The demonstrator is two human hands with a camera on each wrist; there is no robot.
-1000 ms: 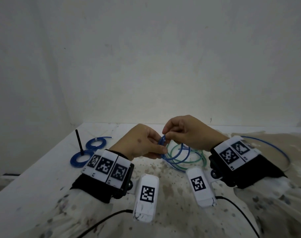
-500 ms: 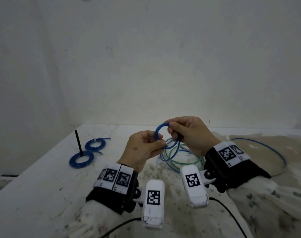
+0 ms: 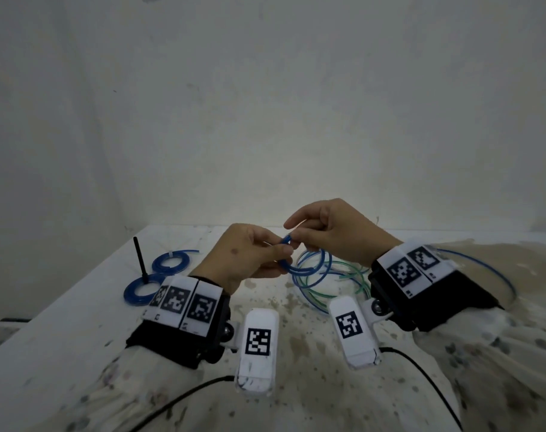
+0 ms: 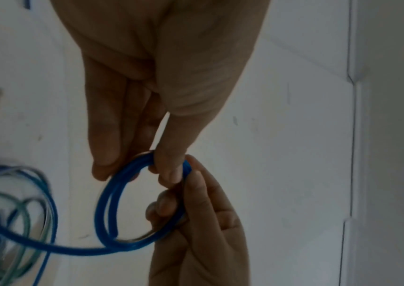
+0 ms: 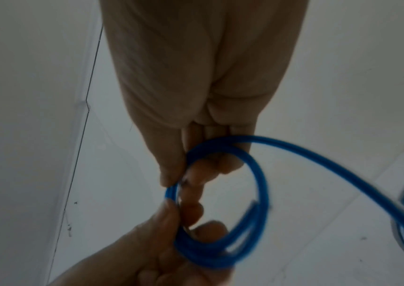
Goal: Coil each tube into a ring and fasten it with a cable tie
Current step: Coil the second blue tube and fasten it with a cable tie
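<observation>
A blue tube is wound into a small ring [image 3: 292,267] of two or three turns, held above the table between both hands. My left hand [image 3: 283,255] pinches the ring's near side; in the left wrist view its thumb [image 4: 171,168] lies on the ring [image 4: 108,203]. My right hand [image 3: 296,237] pinches the far side with thumb and curled fingers, index finger stretched out. In the right wrist view the ring [image 5: 261,185] hangs below the right thumb [image 5: 171,170], and the tube's free length [image 5: 343,174] trails away to the right.
Loose blue and green tubes [image 3: 328,286] lie tangled on the stained white table [image 3: 78,322] under the right hand. A tied blue ring [image 3: 172,261] lies far left, another [image 3: 139,289] around an upright black rod [image 3: 140,257]. A blue tube [image 3: 490,266] arcs at right. A wall stands close behind.
The ring, held upright and higher half a second ago, now sits lower and flatter between the hands. The right index finger has stretched out. Both wrists moved slightly left.
</observation>
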